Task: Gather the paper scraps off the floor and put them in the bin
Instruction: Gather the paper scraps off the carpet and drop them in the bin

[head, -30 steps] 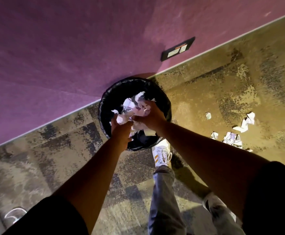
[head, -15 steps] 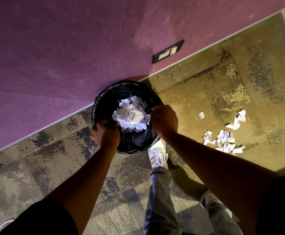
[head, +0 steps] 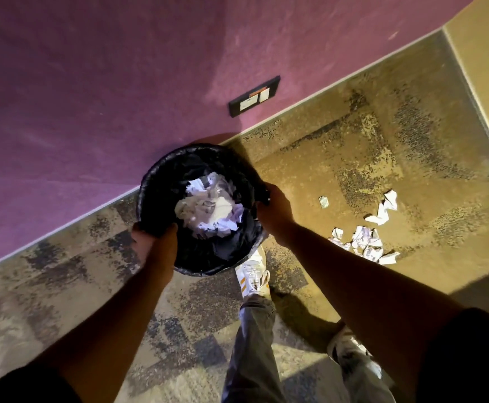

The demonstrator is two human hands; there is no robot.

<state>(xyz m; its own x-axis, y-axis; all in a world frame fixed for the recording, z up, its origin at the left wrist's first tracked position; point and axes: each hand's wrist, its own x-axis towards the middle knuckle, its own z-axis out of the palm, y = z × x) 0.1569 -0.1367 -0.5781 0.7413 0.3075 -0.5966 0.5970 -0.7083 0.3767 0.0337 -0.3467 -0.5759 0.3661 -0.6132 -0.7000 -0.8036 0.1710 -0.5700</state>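
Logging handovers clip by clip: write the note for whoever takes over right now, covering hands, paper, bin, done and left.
Left hand grips the bin rim on its near-left side; right hand grips the rim on the right.
Bin stands by the purple wall, lined in black, with crumpled paper inside.
Done: one batch is in.
Left: a cluster of scraps on the carpet to the right of the bin, a folded strip and one small piece beyond it.

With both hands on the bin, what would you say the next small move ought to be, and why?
Probably carry the bin rightward to the scraps on the carpet: the left hand and right hand grip its rim, and that loose paper lies beside it.
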